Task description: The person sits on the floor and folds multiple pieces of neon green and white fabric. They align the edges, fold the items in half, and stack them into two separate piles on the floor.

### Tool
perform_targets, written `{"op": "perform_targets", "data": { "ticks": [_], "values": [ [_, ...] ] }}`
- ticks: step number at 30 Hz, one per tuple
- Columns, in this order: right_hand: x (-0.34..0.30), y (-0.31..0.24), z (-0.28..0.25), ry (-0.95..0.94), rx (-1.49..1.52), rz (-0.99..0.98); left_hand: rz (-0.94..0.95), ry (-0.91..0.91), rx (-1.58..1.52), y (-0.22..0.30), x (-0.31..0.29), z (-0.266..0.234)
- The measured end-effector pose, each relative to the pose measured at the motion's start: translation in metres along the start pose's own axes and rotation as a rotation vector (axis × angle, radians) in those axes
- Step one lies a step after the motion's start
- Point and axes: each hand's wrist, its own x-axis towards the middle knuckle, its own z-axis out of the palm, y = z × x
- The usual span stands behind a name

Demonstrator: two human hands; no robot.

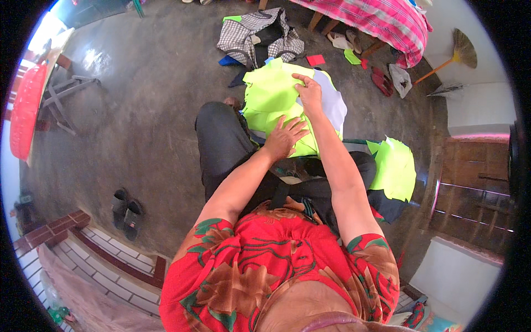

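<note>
Neon-yellow fabric (268, 94) is spread over my lap and the floor before my crossed legs. My left hand (285, 137) lies flat on its near part, fingers spread. Farther forward, my right hand (310, 95) has its thumb and forefinger closed at the fabric's right edge; the fingertips are small in view. Pale lavender-white cloth (332, 105) shows beneath the yellow, on the right. Another neon-yellow piece (395, 169) lies over dark cloth beside my right knee.
A checked bag or cloth (249, 36) lies ahead, near a red scrap (316, 60). Under a pink plaid-covered bed (381, 25) are shoes and scraps. A broom (462, 52) leans at the right wall. Black sandals (127, 213) rest at left, by a brick-patterned ledge (110, 265).
</note>
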Motion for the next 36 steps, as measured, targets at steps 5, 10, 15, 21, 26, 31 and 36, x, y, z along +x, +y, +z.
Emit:
{"op": "perform_targets", "data": {
  "ticks": [5,10,15,21,26,31,36],
  "values": [
    [0.005,-0.051,0.001,0.144,-0.422,-0.36,-0.005,0.031,0.007,-0.004,-0.002,0.002],
    [-0.003,0.006,-0.046,0.157,-0.885,-0.418,-0.032,-0.073,0.006,0.001,0.003,0.003],
    [-0.057,0.01,-0.085,-0.005,-0.887,-0.338,-0.046,-0.125,0.0,-0.001,0.004,0.003],
    [-0.128,-0.025,-0.13,0.096,-0.907,-0.449,-0.047,-0.117,0.041,0.002,0.004,-0.007],
    [-0.191,-0.015,-0.162,0.266,-1.002,-0.273,-0.114,-0.033,-0.068,0.008,0.013,-0.024],
    [-0.211,0.003,-0.169,0.416,-0.899,-0.428,-0.268,0.075,0.065,-0.004,0.023,-0.027],
    [-0.206,0.001,-0.167,0.463,-0.836,-0.454,-0.353,-0.111,0.206,-0.01,0.023,-0.009]
  ]
}}
